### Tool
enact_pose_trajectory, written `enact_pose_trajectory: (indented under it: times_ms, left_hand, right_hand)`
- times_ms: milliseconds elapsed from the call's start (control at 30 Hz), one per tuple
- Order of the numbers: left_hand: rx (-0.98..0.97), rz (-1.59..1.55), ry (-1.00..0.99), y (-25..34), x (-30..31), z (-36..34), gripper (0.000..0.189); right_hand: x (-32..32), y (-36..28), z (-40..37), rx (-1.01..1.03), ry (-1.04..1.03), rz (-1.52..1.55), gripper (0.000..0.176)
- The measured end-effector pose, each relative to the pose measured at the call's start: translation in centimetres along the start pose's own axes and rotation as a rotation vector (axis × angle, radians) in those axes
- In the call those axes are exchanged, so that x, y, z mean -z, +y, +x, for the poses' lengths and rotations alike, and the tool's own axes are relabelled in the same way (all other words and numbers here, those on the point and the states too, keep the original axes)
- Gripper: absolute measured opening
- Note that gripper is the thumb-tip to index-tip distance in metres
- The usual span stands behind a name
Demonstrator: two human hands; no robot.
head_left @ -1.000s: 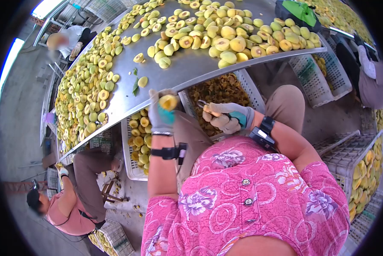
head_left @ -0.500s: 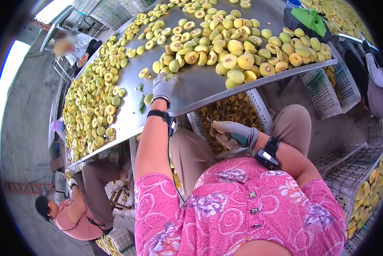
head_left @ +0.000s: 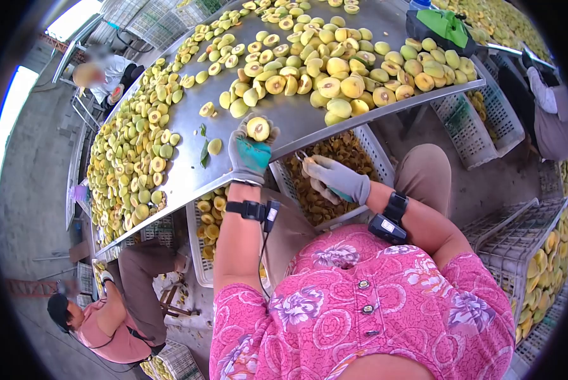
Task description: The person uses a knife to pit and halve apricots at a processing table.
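My left hand [head_left: 252,152], in a grey and teal glove, holds a halved fruit [head_left: 258,128] with its cut face and brown centre turned up, over the table's front edge. My right hand [head_left: 336,179], also gloved, is closed around a small tool with a metal loop [head_left: 301,155] at its tip. It is just right of my left hand, above a white crate [head_left: 377,152] of brown fruit pieces. Halved fruits [head_left: 338,66] lie heaped on the metal table [head_left: 198,174] beyond my hands.
A green and black bag [head_left: 447,28] lies at the table's right corner. Crates of fruit stand below the table and at the right [head_left: 499,253]. One person [head_left: 116,316] sits at the lower left, another [head_left: 109,73] at the upper left; a third is partly visible at the right.
My left hand has come back from the fruits on the table and turned palm up with a halved fruit in it. My right hand has moved slightly left and up, nearer to it.
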State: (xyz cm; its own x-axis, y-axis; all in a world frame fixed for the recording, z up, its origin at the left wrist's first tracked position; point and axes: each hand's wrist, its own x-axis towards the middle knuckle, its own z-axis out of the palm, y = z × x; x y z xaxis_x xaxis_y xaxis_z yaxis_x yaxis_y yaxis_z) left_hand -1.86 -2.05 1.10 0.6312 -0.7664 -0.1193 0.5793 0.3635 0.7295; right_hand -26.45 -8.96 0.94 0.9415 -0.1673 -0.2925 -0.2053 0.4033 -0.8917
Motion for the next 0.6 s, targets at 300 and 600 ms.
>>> enact_pose_trajectory:
  times_ms: [300, 600]
  left_hand:
    - [0.056, -0.349, -0.163, -3.6, -3.7, -6.2, 0.030]
    - [0.015, -0.269, -0.144, -5.2, -5.4, -8.2, 0.027]
  right_hand:
    - [-2.6, -3.6, -0.6, 0.132, 0.136, -0.247, 0.026]
    - [-2.5, -3.1, -1.2, 0.170, 0.211, -0.361, 0.038]
